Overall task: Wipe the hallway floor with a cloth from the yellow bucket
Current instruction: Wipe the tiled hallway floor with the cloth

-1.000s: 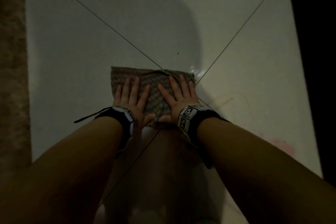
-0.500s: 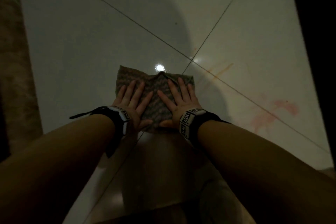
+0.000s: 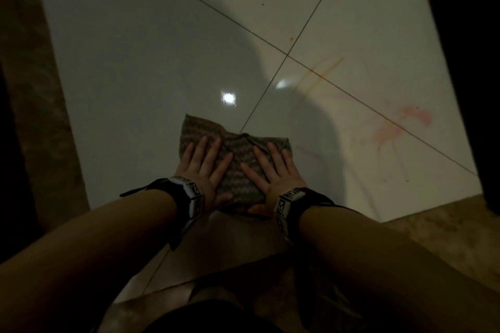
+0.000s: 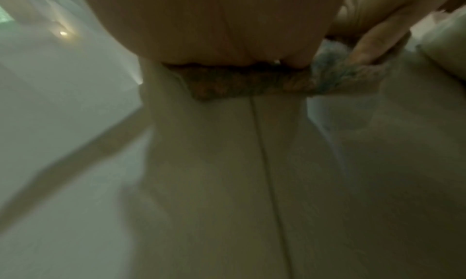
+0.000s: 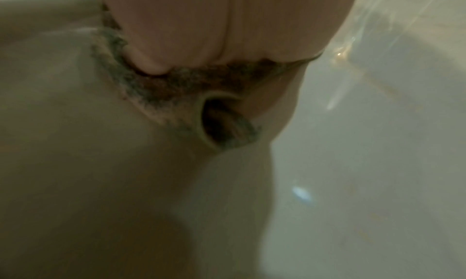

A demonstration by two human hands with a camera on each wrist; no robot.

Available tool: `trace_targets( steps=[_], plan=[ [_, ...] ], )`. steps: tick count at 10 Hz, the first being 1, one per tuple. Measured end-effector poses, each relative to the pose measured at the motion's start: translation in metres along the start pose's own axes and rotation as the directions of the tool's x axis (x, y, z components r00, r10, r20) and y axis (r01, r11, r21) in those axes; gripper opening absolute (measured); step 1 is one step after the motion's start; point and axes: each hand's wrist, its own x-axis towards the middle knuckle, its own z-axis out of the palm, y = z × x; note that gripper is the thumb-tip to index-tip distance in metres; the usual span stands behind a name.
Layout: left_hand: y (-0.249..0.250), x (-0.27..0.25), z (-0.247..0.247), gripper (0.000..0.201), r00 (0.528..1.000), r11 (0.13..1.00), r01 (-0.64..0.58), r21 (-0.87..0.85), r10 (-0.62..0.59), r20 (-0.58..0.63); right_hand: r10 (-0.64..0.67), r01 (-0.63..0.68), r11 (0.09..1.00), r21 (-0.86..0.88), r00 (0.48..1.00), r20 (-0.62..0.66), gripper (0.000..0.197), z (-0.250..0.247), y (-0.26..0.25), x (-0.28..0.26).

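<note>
The cloth (image 3: 238,167) lies flat on the pale tiled floor (image 3: 135,76), across a grout line toward the near edge of the tiles, and both hands press down on it side by side. The left hand (image 3: 201,170) is spread with straight fingers over the cloth's left half; the right hand (image 3: 273,173) is spread the same way over the right half, so neither pinches the fabric. Because the cloth is only held by flat pressure, a hard push could let it slide out from under the palms or bunch up; its far edge already shows a raised fold (image 3: 249,136), which would lift that part off the floor and leave streaks. The reddish stain (image 3: 389,130) and the orange streak (image 3: 324,70) sit well apart from the cloth, toward the right edge of the floor, and could be missed if the strokes run only straight ahead. The tiles look glossy, so weight leaned onto the arms might slip. A brown strip (image 3: 32,89) borders the left edge, and the cloth could catch there. The yellow bucket is not in view.
</note>
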Motion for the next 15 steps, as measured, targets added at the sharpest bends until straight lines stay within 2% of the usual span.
trace_targets(
  steps=[2, 3, 4, 5, 6, 7, 8, 9, 11, 12, 13, 14, 15],
  plan=[
    [0.016, -0.016, 0.010, 0.090, 0.995, 0.993, 0.097, 0.063, -0.099, 0.021, 0.044, -0.043, 0.998, -0.047, 0.999, 0.024, 0.094, 0.014, -0.018, -0.013],
    [0.022, -0.026, 0.013, 0.089, 0.988, 0.988, 0.119, 0.094, -0.127, 0.086, 0.081, -0.080, 0.996, -0.035, 0.996, 0.027, 0.095, 0.022, -0.027, -0.019],
    [0.021, -0.028, 0.024, 0.087, 0.994, 0.991, 0.101, 0.093, -0.105, 0.039, 0.096, -0.095, 0.995, 0.010, 0.995, -0.013, 0.094, 0.018, -0.032, -0.023],
    [0.024, -0.027, 0.008, 0.087, 0.994, 0.985, 0.110, 0.130, -0.108, -0.020, 0.095, -0.089, 0.994, 0.062, 0.990, -0.104, 0.085, 0.005, -0.029, -0.027],
    [0.016, -0.026, -0.002, 0.076, 0.982, 0.973, 0.186, 0.134, -0.190, 0.015, 0.088, -0.076, 0.994, 0.084, 0.985, -0.148, 0.087, -0.001, -0.021, -0.025],
    [0.006, -0.026, -0.004, 0.079, 0.984, 0.971, 0.177, 0.160, -0.177, -0.013, 0.024, -0.019, 0.999, 0.038, 0.990, -0.137, 0.090, 0.004, -0.025, -0.019],
    [0.002, -0.032, 0.008, 0.077, 0.983, 0.971, 0.181, 0.157, -0.184, 0.006, 0.019, -0.016, 1.000, 0.027, 0.992, -0.122, 0.093, 0.013, -0.035, -0.017],
    [0.003, -0.049, 0.028, 0.073, 0.989, 0.990, 0.122, 0.077, -0.115, -0.092, -0.043, 0.040, 0.998, -0.057, 0.997, -0.062, 0.095, 0.023, -0.044, -0.019],
    [0.023, -0.085, 0.070, 0.080, 0.994, 0.990, 0.106, 0.093, -0.103, -0.028, -0.170, 0.171, 0.975, -0.139, 0.985, 0.018, 0.098, 0.040, -0.057, -0.026],
    [0.037, -0.091, 0.069, 0.077, 0.985, 0.983, 0.172, 0.061, -0.172, -0.002, -0.187, 0.186, 0.968, -0.166, 0.982, 0.010, 0.100, 0.044, -0.056, -0.026],
    [0.042, -0.088, 0.075, 0.077, 0.967, 0.967, 0.219, 0.133, -0.233, 0.101, -0.185, 0.182, 0.966, -0.184, 0.983, 0.000, 0.100, 0.043, -0.056, -0.028],
    [0.039, -0.086, 0.073, 0.082, 0.973, 0.975, 0.218, 0.045, -0.221, 0.072, -0.185, 0.178, 0.967, -0.179, 0.982, -0.023, 0.100, 0.044, -0.054, -0.030],
    [0.035, -0.082, 0.070, 0.085, 0.986, 0.985, 0.168, -0.045, -0.168, -0.003, -0.175, 0.170, 0.973, -0.155, 0.985, -0.017, 0.099, 0.047, -0.049, -0.034]
  ],
)
